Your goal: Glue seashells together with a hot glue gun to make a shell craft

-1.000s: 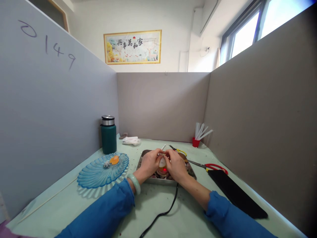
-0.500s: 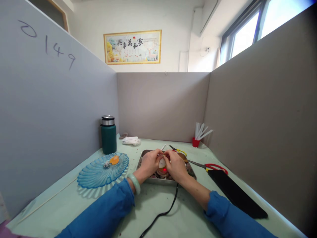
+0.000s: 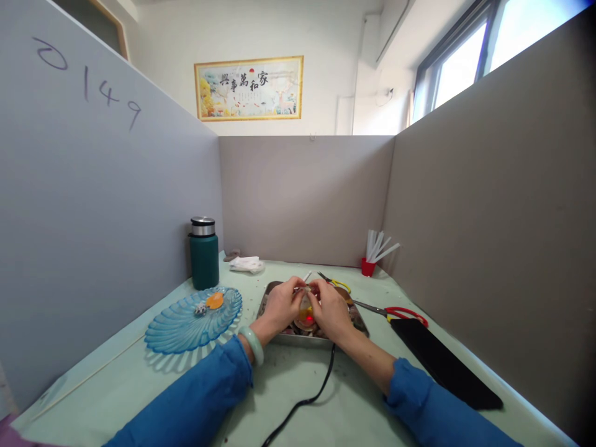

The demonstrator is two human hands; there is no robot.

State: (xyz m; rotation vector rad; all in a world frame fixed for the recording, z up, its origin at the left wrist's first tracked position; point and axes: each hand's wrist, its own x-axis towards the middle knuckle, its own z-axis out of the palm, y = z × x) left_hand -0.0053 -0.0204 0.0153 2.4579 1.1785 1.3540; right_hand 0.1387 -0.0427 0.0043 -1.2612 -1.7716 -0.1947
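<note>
Both my hands meet over a metal tray [image 3: 265, 305] that holds several shells. My left hand [image 3: 280, 308] and my right hand [image 3: 331, 310] are closed around one scallop shell [image 3: 306, 310], pale with an orange-red patch showing between the fingers. A thin pale tool pokes out above the fingers; which hand grips it I cannot tell. A pale green bangle [image 3: 252, 345] sits on my left wrist. Both sleeves are blue.
A blue shell-shaped glass plate [image 3: 186, 326] with an orange piece lies left of the tray. A green flask [image 3: 203, 253] stands behind it. Red-handled scissors [image 3: 395, 311], a black flat case [image 3: 442, 363], a red cup of white sticks [image 3: 370, 262] and a black cable [image 3: 307, 397] are nearby.
The shell has turned slightly between my fingers, showing more orange inside; my fingertips have shifted a little on its top edge. The hands stay in the same place.
</note>
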